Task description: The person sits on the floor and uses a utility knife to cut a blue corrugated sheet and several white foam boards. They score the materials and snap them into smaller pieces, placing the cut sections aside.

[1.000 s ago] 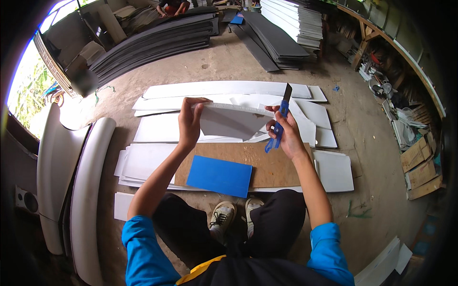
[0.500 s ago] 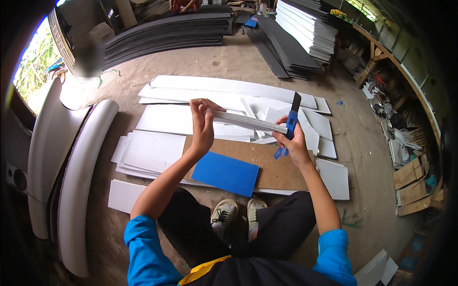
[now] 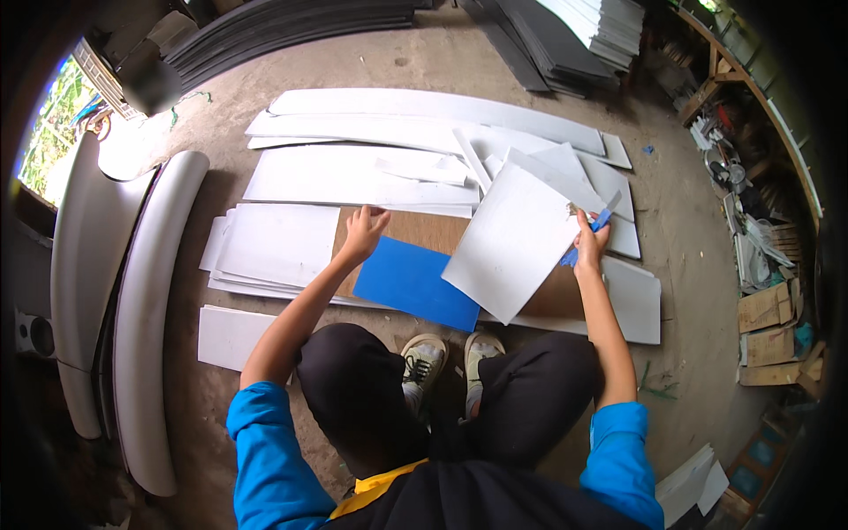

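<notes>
In my right hand [image 3: 590, 237] I grip a blue utility knife [image 3: 601, 221] together with the right edge of a white foam sheet [image 3: 512, 238]. This sheet hangs tilted above the work board, covering part of it. My left hand [image 3: 360, 234] is open, fingers loosely curled, with nothing in it. It hovers over the brown board [image 3: 424, 228], by the top left corner of a flat blue panel [image 3: 411, 278]. White foam sheets [image 3: 283, 243] lie stacked under the board's left side. Beyond the board, a narrow white offcut [image 3: 424, 170] rests on a long white sheet [image 3: 327, 172].
My shoes [image 3: 424, 358] are on the concrete floor just in front of the board. Two curved white pieces [image 3: 163, 309] stand at left. Dark sheets [image 3: 291, 40] and white sheets [image 3: 609, 35] are stacked at the back. Cardboard [image 3: 767, 309] and scraps line the right side.
My left hand has come off the white sheet and moved lower. The sheet, earlier nearly edge-on between both hands, now tilts face-up in my right hand, which has moved right. The view has tipped downward.
</notes>
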`<state>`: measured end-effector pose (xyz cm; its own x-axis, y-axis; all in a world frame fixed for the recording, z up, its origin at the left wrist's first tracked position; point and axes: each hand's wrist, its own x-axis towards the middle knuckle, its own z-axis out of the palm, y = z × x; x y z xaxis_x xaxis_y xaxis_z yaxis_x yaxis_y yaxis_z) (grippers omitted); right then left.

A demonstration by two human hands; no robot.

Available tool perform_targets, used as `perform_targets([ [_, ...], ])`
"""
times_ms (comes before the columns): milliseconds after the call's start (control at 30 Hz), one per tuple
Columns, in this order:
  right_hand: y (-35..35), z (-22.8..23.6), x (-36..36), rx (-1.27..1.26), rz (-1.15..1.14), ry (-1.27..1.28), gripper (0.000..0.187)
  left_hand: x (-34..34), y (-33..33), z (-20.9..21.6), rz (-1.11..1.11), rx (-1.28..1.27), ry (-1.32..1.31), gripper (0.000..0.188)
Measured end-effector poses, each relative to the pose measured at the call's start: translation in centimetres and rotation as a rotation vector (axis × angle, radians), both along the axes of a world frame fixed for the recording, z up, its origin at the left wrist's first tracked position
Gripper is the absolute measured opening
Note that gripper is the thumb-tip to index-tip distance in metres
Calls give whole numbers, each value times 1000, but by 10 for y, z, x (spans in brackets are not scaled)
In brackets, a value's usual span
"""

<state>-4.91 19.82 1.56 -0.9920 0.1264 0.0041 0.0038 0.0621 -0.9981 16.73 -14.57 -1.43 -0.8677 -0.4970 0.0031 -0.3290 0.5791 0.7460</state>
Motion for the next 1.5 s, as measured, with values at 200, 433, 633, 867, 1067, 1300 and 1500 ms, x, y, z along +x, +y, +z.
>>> perform_targets([
  [200,26,-81,0,-338,-198,-353,21,26,19,-71,209,-139,-546,89],
  [433,39,-130,15,-533,-252,-481,20,29,12,-110,274,-249,-448,99],
  [633,38,-141,20,-651,-160,-527,18,32,-11,-109,215,34,-533,75],
  [867,2,-133,60,-458,24,-558,18,68,-81,-15,336,170,-5,38],
  [1067,2,-131,87,-82,16,-573,29,124,-117,70,614,-352,218,36],
  [1300,16,-92,58,-227,368,-516,21,84,-106,49,530,82,309,43],
  [1500,-12,-93,66,-169,504,-525,31,-17,-32,-41,197,494,74,49],
])
